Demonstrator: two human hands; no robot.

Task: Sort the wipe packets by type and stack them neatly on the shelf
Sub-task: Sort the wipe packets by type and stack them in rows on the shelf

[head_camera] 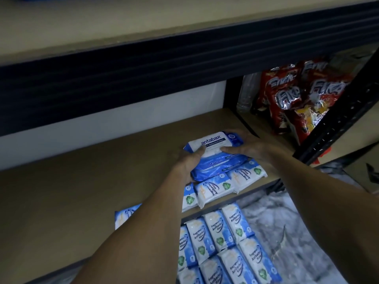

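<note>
Head view: brown shelf (82, 181).
Left hand (187, 163): fingers curled round stacked Antabax packets (215, 144).
Right hand (248, 147): fingers gripping the Antabax packets too.

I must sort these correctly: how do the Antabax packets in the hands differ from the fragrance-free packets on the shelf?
Antabax packets are darker blue and larger; fragrance-free packets are pale, smaller, with a green shield. Antabax packets are stacked, gripped by left hand and right hand; fragrance-free packets lie flat, ungripped. Both are blue and white.
</note>
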